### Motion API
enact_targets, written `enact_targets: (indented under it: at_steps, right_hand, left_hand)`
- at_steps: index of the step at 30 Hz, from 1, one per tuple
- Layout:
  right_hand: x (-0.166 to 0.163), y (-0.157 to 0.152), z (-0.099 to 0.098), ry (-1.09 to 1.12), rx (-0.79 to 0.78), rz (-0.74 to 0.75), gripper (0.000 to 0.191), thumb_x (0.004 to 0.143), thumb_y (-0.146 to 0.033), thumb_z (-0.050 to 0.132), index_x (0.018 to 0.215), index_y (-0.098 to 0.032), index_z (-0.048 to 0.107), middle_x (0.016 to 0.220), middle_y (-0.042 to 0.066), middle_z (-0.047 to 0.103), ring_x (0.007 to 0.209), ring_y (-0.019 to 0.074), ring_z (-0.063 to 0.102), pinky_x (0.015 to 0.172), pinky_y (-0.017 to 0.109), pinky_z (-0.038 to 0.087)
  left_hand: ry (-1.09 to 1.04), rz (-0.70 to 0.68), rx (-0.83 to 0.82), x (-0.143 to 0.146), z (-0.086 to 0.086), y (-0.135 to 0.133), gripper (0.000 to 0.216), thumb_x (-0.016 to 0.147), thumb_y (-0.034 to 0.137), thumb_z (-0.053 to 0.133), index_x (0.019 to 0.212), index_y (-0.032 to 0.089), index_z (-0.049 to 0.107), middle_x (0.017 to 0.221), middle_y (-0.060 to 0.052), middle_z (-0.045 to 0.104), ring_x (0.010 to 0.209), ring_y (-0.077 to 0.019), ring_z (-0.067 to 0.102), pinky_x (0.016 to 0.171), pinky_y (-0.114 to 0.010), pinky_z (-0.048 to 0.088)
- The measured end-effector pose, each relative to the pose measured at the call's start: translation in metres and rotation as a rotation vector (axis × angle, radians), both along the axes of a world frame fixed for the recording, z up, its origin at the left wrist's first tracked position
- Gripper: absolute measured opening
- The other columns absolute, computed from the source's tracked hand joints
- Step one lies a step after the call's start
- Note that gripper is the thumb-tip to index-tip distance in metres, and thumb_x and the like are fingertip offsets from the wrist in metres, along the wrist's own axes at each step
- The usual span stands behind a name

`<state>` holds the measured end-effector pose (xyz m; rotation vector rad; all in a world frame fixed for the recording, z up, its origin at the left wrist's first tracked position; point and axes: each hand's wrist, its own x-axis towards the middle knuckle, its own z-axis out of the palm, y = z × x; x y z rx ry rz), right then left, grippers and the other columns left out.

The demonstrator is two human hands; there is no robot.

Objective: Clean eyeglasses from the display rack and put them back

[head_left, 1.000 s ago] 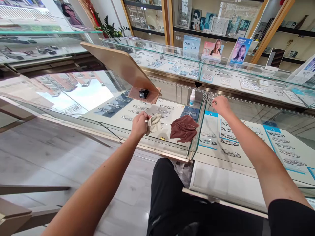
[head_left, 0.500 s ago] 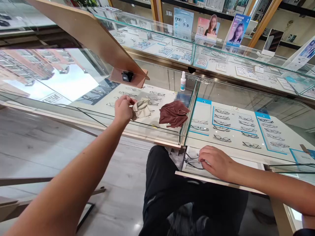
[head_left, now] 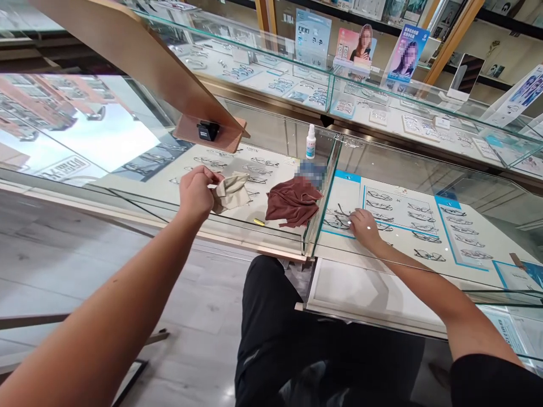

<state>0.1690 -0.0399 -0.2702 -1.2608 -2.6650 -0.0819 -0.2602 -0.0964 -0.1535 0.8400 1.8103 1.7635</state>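
My left hand is closed round a beige cleaning cloth and hovers over the glass counter top. Under the glass of the display case on the right, my right hand pinches a pair of thin dark-framed glasses at the left end of the white display tray. More glasses lie in rows on that tray to the right of the hand. A crumpled brown cloth lies on the counter glass between my two hands.
A small white spray bottle stands at the back of the counter. A tilted wooden-backed mirror stands at the left. Further glass cases with glasses and advertising cards run along the back. My dark-trousered leg is below the counter edge.
My right hand went from the counter top down to the tray's front edge with the glasses, then reached inward under the glass to the tray's left side. The left hand barely moved.
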Motion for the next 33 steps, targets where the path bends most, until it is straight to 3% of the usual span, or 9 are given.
enact_targets:
  at_steps: [5, 15, 23, 33]
  right_hand:
    - [-0.007, 0.047, -0.004, -0.032, -0.005, -0.094, 0.038, 0.102, -0.011, 0.043, 0.118, -0.009, 0.077, 0.122, 0.019, 0.077, 0.134, 0.0342, 0.057, 0.116, 0.050, 0.041]
    - [-0.029, 0.113, -0.022, -0.118, -0.081, -0.113, 0.033, 0.100, -0.011, 0.049, 0.097, -0.016, 0.082, 0.114, 0.014, 0.081, 0.121, 0.0291, 0.062, 0.122, 0.047, 0.032]
    - [-0.036, 0.126, -0.030, -0.131, -0.100, -0.128, 0.035, 0.098, -0.013, 0.047, 0.101, -0.018, 0.081, 0.118, 0.014, 0.079, 0.123, 0.0291, 0.059, 0.121, 0.048, 0.031]
    - [-0.045, 0.114, -0.024, -0.114, -0.105, -0.168, 0.033, 0.094, -0.017, 0.053, 0.115, -0.012, 0.078, 0.129, 0.018, 0.074, 0.128, 0.0329, 0.055, 0.119, 0.049, 0.033]
  left_hand:
    - [-0.014, -0.001, -0.020, 0.004, 0.006, -0.003, 0.015, 0.055, 0.009, 0.046, 0.051, 0.021, 0.038, 0.060, -0.004, 0.057, 0.064, -0.0161, 0.048, 0.058, -0.025, 0.035]
    - [-0.029, 0.016, -0.052, 0.003, 0.009, -0.009, 0.010, 0.044, 0.017, 0.045, 0.049, 0.021, 0.038, 0.056, -0.003, 0.058, 0.057, -0.0129, 0.047, 0.046, -0.018, 0.034]
    - [-0.010, 0.012, -0.094, 0.001, 0.007, -0.014, 0.013, 0.041, 0.023, 0.046, 0.051, 0.022, 0.037, 0.064, -0.005, 0.059, 0.051, -0.0128, 0.047, 0.039, -0.020, 0.033]
    - [0.003, -0.004, -0.093, -0.006, 0.000, -0.012, 0.018, 0.041, 0.026, 0.046, 0.057, 0.022, 0.038, 0.068, -0.005, 0.060, 0.055, -0.0143, 0.049, 0.041, -0.021, 0.037]
